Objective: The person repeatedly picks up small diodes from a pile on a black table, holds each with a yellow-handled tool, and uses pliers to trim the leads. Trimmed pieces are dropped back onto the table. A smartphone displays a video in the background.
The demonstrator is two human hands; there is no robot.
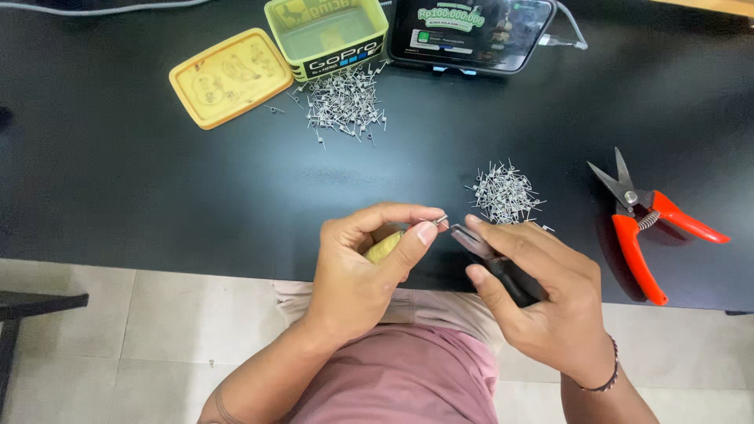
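My left hand (363, 267) pinches a tiny metal wire coil (441, 221) between thumb and forefinger, with a yellowish object (384, 247) tucked in its palm. My right hand (542, 294) grips small dark pliers (491, 259) whose tips point at the coil, right beside it. Both hands hover at the near edge of the black table (118, 173). A pile of similar wire coils (505, 194) lies just beyond my right hand.
A second pile of coils (343, 102) lies farther back, by a yellow lid (229, 76) and an open yellow-green box (327, 35). A phone (471, 31) with a lit screen stands behind. Orange-handled snips (648, 224) lie at the right. Tiled floor lies below.
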